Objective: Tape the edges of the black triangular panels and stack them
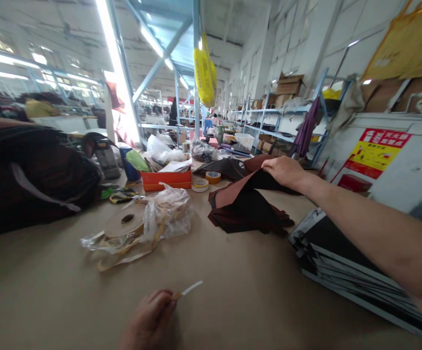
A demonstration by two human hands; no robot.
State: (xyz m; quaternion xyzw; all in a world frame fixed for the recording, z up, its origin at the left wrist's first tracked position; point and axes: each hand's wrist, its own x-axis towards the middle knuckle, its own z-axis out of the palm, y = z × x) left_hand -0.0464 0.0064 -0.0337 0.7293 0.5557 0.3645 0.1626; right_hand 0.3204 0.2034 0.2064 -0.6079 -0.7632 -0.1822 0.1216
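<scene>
Ahead, the right hand [284, 171] holds up a brown sheet [231, 192].

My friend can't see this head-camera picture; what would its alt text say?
A person's right hand holds up the edge of a brown-and-black sheet above a worktable, while the left hand grips a thin, pale-tipped item. Around them lie a roll of tape by a plastic bag, an orange box and a dark stack.

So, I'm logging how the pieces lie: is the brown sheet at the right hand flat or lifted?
Partly lifted: the right hand pinches its edge, and the brown sheet slopes up from the dark pile.
</scene>
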